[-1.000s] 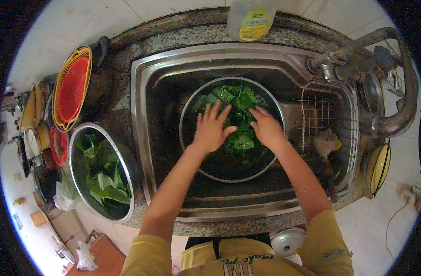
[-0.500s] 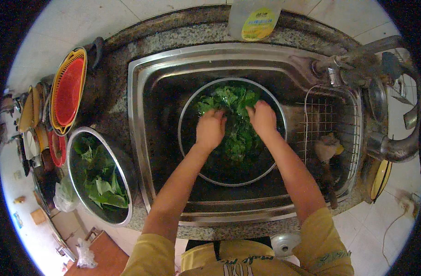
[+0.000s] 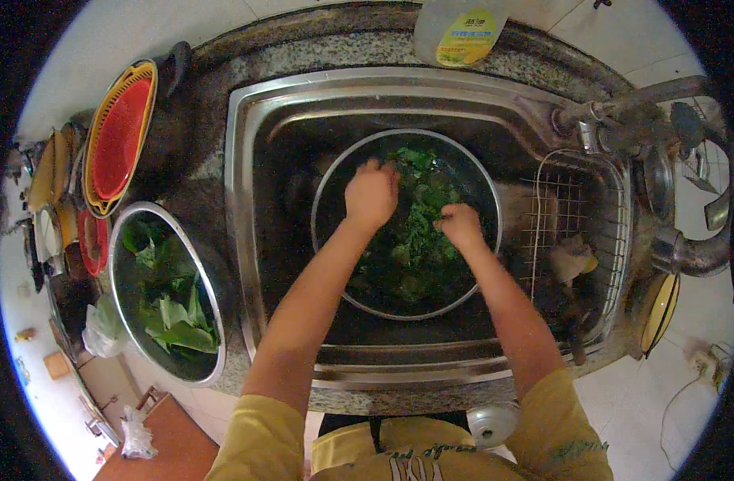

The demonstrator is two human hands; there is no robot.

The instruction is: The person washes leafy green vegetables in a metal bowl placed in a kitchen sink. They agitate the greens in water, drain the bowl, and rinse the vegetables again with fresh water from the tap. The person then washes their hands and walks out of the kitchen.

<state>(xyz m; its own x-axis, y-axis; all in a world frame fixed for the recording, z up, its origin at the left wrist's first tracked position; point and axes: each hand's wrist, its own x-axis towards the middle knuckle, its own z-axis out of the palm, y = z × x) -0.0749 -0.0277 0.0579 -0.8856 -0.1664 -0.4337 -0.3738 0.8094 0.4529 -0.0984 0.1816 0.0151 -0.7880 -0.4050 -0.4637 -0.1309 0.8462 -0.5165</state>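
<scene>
A wide round metal-rimmed basin (image 3: 496, 204) stands in the sink. Leafy greens (image 3: 419, 232) lie wet in it, loosely spread through dark water. Over the basin's left half, my left hand (image 3: 373, 195) is closed with curled fingers beside the greens; whatever is under its fingertips is hidden. My right hand (image 3: 461, 225) is at the right of the greens, fingers pinched together on some of the leaves.
The steel sink (image 3: 247, 240) surrounds the basin, with a wire basket (image 3: 555, 184) at its right and a faucet (image 3: 595, 132) behind that. At left stand a bowl of broad green leaves (image 3: 179, 317) and a red-and-yellow colander (image 3: 120, 136). A plastic bottle (image 3: 463, 36) is at the back.
My right hand has come nearer and pinched together. My left hand has shifted slightly up and right. The greens have spread out lower in the basin, and the whole view has shifted a little.
</scene>
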